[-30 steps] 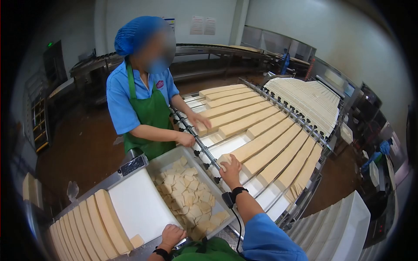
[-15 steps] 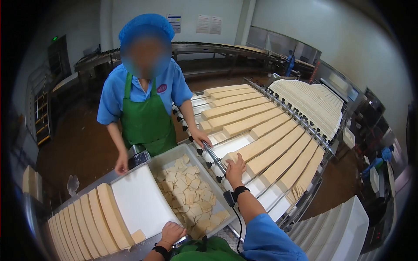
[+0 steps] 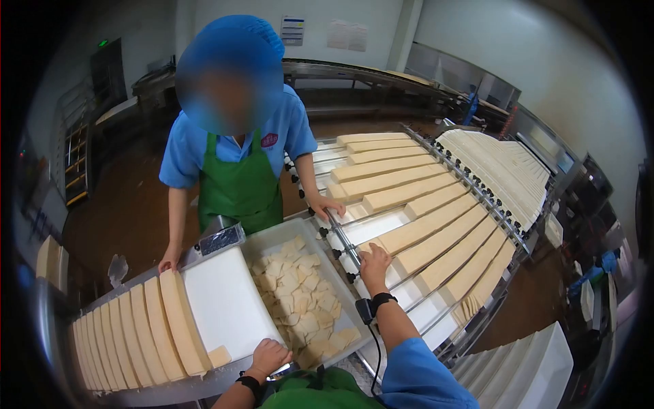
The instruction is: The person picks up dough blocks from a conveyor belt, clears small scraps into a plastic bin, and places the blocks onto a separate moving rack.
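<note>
Long pale strips (image 3: 436, 225) of stacked sheets lie in lanes on the white conveyor. My right hand (image 3: 375, 267) rests at the near end of one strip, fingers spread and bent over it, by the metal rail. My left hand (image 3: 270, 357) is at the near edge of a white board (image 3: 221, 300), its fingers curled; what they hold, if anything, is hidden. Between the hands stands a plastic bin (image 3: 347, 310) of broken pale pieces (image 3: 303, 293). More strips (image 3: 180, 320) stand in a row on the left, with a small piece (image 3: 219, 356) beside them.
Opposite stands a co-worker (image 3: 238, 163) in a green apron, one hand on the left row and the other at the metal rail (image 3: 344, 238). White stacked trays (image 3: 524, 361) are at the lower right. A second conveyor runs along the back wall.
The co-worker has leaned closer, and one of their hands has moved left onto the end of the left row. The view has shifted slightly. My hands stay in nearly the same places.
</note>
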The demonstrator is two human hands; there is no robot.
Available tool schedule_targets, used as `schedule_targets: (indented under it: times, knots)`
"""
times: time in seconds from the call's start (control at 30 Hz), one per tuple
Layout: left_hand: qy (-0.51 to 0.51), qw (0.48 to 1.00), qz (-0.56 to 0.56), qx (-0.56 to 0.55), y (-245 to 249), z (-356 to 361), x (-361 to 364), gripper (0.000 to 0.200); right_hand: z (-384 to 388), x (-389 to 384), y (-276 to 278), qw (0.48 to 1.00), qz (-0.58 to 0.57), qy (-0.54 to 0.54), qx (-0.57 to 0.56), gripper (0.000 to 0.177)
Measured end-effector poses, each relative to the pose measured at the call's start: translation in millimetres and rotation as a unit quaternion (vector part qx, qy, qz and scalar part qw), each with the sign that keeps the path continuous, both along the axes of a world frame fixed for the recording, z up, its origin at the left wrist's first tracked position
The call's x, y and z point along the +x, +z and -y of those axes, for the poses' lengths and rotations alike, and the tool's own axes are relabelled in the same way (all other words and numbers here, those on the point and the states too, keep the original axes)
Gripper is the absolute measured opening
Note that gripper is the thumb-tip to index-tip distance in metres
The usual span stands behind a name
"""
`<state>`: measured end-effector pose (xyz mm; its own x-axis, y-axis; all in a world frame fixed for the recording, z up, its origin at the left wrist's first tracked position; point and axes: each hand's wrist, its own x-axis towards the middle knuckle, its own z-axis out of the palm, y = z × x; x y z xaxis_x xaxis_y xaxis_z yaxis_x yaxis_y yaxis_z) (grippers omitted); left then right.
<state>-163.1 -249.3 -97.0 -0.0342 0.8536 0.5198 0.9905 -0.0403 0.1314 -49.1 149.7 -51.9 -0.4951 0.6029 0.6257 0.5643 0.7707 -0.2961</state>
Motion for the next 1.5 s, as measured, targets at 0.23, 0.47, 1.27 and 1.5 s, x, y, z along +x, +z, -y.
schedule_targets:
  times: [0.23,0.47,1.27,1.5]
  knots:
    - [-0.013,0.994,0.109,0.009,-4.7,4.0,-3.4,0.033,-21.4,1.0,-18.0,0.996,0.088,-0.032,-0.003,0.019]
    - [0.342,0.868,0.263,0.245,40.1,72.6,-32.7,0.029,-31.9,8.5,-15.6,0.995,0.074,0.017,0.064,0.027]
    - [0.638,0.615,0.463,-0.008,33.6,214.9,-71.8,0.08,358.0,-248.9,11.0,0.767,0.133,0.574,-0.255,0.038]
    - [0.592,0.649,0.474,-0.056,40.7,218.0,-83.3,0.079,432.3,-382.4,-36.7,0.865,0.296,0.392,-0.103,0.071]
